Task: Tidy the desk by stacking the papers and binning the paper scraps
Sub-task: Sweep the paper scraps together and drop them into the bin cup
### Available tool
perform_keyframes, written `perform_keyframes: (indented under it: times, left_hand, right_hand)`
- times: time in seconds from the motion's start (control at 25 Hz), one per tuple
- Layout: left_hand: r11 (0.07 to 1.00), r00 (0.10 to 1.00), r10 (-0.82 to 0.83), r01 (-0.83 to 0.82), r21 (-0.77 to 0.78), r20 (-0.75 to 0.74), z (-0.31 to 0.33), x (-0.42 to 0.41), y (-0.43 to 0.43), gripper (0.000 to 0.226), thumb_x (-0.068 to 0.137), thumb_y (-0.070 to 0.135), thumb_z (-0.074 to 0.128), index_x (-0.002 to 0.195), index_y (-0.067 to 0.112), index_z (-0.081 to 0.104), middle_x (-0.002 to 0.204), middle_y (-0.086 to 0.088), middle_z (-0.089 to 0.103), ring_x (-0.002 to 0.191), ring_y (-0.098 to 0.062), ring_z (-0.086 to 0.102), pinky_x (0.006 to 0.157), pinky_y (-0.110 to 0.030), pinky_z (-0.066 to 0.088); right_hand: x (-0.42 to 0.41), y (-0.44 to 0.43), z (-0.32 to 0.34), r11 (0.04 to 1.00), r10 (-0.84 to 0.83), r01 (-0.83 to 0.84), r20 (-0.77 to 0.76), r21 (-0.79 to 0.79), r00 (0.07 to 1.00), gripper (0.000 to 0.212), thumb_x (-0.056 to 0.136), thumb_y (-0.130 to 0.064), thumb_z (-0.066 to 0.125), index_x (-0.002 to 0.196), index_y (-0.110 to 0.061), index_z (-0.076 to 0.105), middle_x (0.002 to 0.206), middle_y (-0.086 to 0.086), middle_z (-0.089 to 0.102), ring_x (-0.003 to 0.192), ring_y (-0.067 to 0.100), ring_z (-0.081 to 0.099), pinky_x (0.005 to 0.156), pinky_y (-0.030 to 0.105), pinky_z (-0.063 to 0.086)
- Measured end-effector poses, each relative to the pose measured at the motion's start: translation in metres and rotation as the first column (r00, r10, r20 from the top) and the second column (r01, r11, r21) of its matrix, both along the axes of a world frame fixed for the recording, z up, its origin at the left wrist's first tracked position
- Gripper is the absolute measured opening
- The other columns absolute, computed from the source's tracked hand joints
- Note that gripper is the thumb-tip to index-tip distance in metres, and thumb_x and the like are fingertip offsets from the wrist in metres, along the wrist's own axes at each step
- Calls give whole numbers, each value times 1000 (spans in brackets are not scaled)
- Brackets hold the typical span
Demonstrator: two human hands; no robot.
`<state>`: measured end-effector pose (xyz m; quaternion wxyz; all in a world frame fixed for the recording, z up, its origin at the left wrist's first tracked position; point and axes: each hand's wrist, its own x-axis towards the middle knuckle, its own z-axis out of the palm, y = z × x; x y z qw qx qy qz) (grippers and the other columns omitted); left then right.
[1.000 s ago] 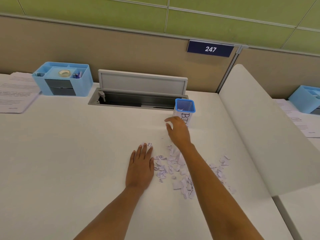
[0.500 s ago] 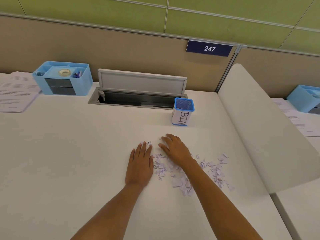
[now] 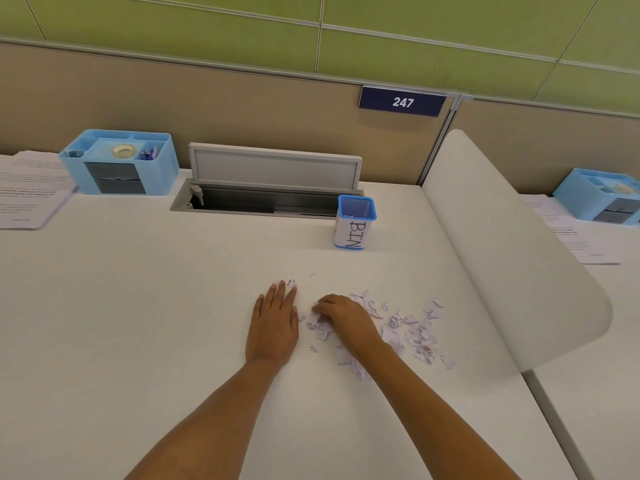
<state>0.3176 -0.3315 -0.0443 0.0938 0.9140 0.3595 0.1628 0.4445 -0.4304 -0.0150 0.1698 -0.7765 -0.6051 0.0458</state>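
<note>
Torn white paper scraps lie scattered on the white desk, right of centre. My right hand rests on the left part of the pile, its fingers curled down over a few scraps. My left hand lies flat on the desk beside the pile, fingers together, one scrap at its fingertips. A small blue mesh cup labelled BIN stands upright beyond the scraps. A stack of printed papers sits at the far left.
A blue desk organiser with a tape roll stands at the back left. An open cable tray with raised lid is behind the bin. A white curved divider borders the right, with more papers and another organiser beyond.
My right hand pulled back from beside the bin down onto the scrap pile and curled its fingers over scraps. My left hand stayed flat in place.
</note>
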Motion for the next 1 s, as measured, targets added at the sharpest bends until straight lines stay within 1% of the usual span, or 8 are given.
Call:
perform_keyframes:
  times: [0.08, 0.16, 0.28, 0.36, 0.52, 0.8, 0.88, 1.0]
  left_hand:
    - [1000, 1000, -1, 1, 7, 5, 0, 0, 0, 51, 88, 27, 27, 126, 14, 59, 133, -9, 56, 123, -24, 53, 100, -42, 43]
    - [1000, 1000, -4, 4, 15, 6, -1, 0, 0, 51, 88, 26, 27, 126, 14, 59, 133, -9, 56, 123, -24, 54, 100, -42, 43]
    - [1000, 1000, -10, 10, 14, 8, -2, 0, 1, 50, 89, 26, 27, 127, 14, 58, 134, -8, 55, 124, -24, 52, 105, -39, 39]
    - [1000, 1000, -15, 15, 11, 3, -3, 0, 2, 50, 89, 27, 27, 128, 14, 57, 135, -8, 54, 125, -24, 51, 104, -40, 41]
    - [1000, 1000, -14, 14, 5, -11, -3, 0, 1, 51, 89, 27, 27, 127, 15, 58, 135, -8, 54, 124, -23, 53, 101, -40, 44]
    - [1000, 1000, -14, 14, 28, -7, -8, 1, 4, 51, 89, 26, 27, 127, 14, 58, 136, -8, 54, 125, -24, 52, 105, -36, 26]
    - [999, 1000, -17, 18, 35, -8, -8, 1, 4, 51, 88, 26, 28, 127, 13, 58, 135, -8, 54, 124, -25, 52, 103, -36, 25]
    - [999, 1000, -10, 11, 33, -6, -8, 2, 4, 51, 88, 26, 27, 126, 14, 59, 135, -8, 54, 124, -25, 52, 104, -37, 25]
  right_hand:
    - [4, 5, 4, 992, -112, 117, -94, 52, 989, 24, 85, -6, 62, 107, -5, 70, 111, 12, 69, 101, 26, 65, 90, 30, 50]
    - [10, 10, 16, 950, -263, 300, -286, 91, 921, 21, 87, -8, 62, 105, -7, 72, 108, 8, 71, 98, 18, 66, 94, 17, 45]
    - [26, 25, 51, 847, -345, 495, -507, 196, 790, 19, 82, -10, 69, 101, -6, 73, 103, 8, 72, 97, 15, 66, 97, 23, 48]
    - [47, 41, 74, 799, -403, 556, -483, 229, 778, 24, 84, -15, 68, 105, -5, 71, 108, 10, 70, 102, 19, 64, 95, 22, 47]
    - [100, 80, 110, 723, -536, 662, -443, 199, 718, 29, 90, -24, 60, 111, -6, 66, 115, 15, 66, 101, 25, 64, 76, 22, 45]
    - [135, 118, 119, 802, -593, 569, -136, -179, 794, 40, 90, -30, 58, 123, -7, 57, 121, 16, 61, 106, 27, 60, 89, 31, 46]
    - [132, 114, 118, 811, -585, 573, -141, -119, 799, 38, 90, -27, 58, 123, -8, 56, 123, 16, 60, 107, 28, 59, 90, 32, 46]
    - [121, 93, 114, 736, -572, 645, -321, 205, 755, 29, 95, -24, 51, 116, -7, 60, 118, 14, 64, 105, 25, 60, 83, 23, 45]
